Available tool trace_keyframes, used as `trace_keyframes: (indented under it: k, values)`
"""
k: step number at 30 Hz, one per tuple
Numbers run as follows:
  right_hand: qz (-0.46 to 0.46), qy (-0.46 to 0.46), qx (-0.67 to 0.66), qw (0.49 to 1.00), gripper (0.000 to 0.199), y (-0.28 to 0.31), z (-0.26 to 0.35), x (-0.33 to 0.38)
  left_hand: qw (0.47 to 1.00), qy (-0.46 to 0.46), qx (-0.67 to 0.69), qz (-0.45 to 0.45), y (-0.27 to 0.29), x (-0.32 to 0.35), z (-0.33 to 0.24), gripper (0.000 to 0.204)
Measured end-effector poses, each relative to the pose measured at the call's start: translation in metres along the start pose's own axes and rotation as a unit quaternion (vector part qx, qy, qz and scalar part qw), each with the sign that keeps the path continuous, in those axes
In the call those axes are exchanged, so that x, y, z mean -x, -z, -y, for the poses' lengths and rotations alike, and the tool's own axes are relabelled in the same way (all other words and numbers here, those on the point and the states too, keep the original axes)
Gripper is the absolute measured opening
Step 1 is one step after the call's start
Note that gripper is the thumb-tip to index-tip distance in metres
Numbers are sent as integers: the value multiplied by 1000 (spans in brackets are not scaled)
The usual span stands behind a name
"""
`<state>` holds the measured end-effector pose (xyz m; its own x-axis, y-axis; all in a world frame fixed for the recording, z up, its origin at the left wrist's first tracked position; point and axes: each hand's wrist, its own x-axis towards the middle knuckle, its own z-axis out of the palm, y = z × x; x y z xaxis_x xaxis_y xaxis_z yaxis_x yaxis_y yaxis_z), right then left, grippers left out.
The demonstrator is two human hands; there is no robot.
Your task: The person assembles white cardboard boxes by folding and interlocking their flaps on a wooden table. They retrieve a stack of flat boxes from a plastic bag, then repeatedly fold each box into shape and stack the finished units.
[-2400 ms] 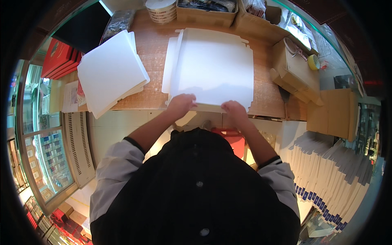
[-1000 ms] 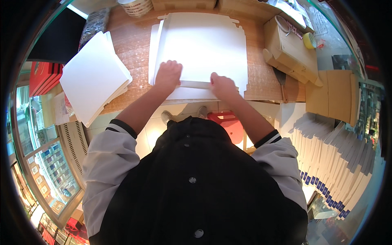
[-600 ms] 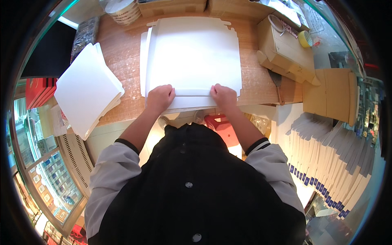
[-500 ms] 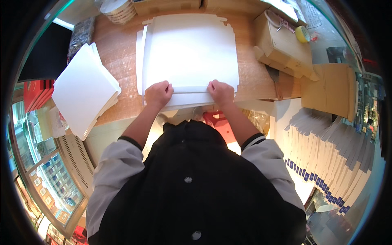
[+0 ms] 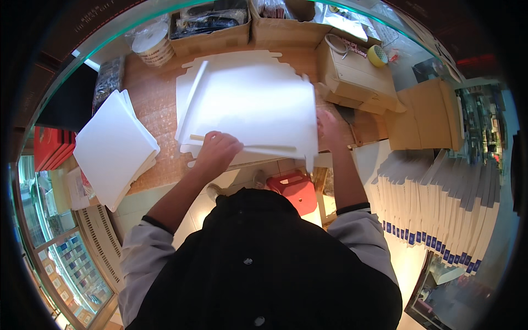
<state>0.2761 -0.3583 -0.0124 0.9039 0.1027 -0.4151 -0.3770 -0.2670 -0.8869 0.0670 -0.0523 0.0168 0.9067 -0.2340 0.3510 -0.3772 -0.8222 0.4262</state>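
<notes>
A large white die-cut cardboard sheet [image 5: 253,104] lies on the wooden table before me, atop similar white sheets. Its left, near and right edge strips are bent up along creases. At the near edge, left of the middle, my left hand [image 5: 221,149] is closed on the folded strip, fingers bent. My right hand [image 5: 329,129] is at the right edge, closed against the raised strip; its fingertips are blurred and partly hidden by the board. A stack of white boards [image 5: 115,146] lies turned at an angle on the table's left side, overhanging the front edge.
Tape rolls [image 5: 151,47] stand at the back left, near an open carton [image 5: 209,36] of dark packets. At the right sits a closed brown box [image 5: 357,71] with a yellow tape roll [image 5: 377,55] on it. Below are a red stool [image 5: 294,192] and a row of white flat boxes [image 5: 434,203].
My fists have left the near edge. The left hand now grips the near strip, and the right has moved to the right edge. The sheet's edges stand more raised, and my view has tilted up.
</notes>
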Motion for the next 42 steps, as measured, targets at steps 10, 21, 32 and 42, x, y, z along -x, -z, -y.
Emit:
trace_keyframes:
  k: [10, 21, 32, 42]
  values:
    - [142, -29, -274, 951, 32, -32, -18, 89, 977, 171, 33, 123, 56, 0, -51, 39]
    - [55, -130, -396, 907, 20, -98, -77, 174, 996, 46, -64, 43, -17, 71, -53, 54]
    - [166, 177, 304, 921, 35, -81, -60, 161, 996, 52, -76, -21, -27, 80, -24, 35]
    - [107, 510, 388, 760, 31, -99, -1, 111, 981, 140, -136, 0, -53, 91, -42, 60]
